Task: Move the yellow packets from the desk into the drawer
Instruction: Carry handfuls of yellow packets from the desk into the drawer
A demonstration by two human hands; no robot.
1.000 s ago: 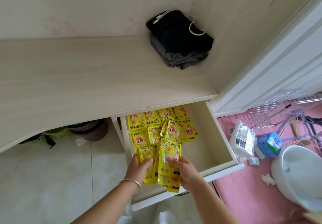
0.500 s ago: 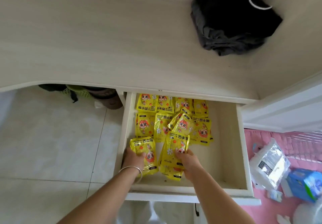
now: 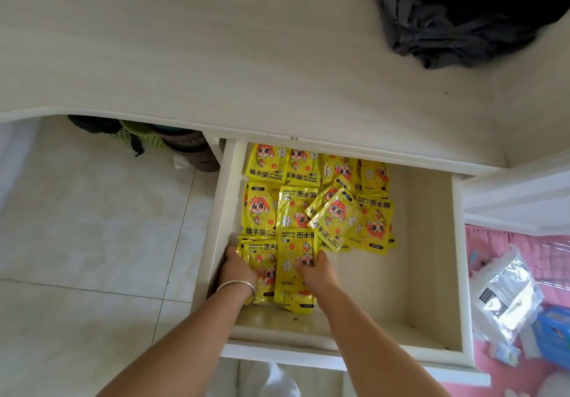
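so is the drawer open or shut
Open. The drawer is pulled out from under the desk, its inside in view, with yellow packets on its floor and both hands reaching in.

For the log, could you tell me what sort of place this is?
Probably a bedroom at home: a pale wooden desk with an open drawer, folded dark clothes on top, and a tiled floor.

I am seeing both forearms reaching toward twelve o'clock. My left hand, wearing a silver bangle at the wrist, and my right hand are lying palm-down, fingers pressing flat.
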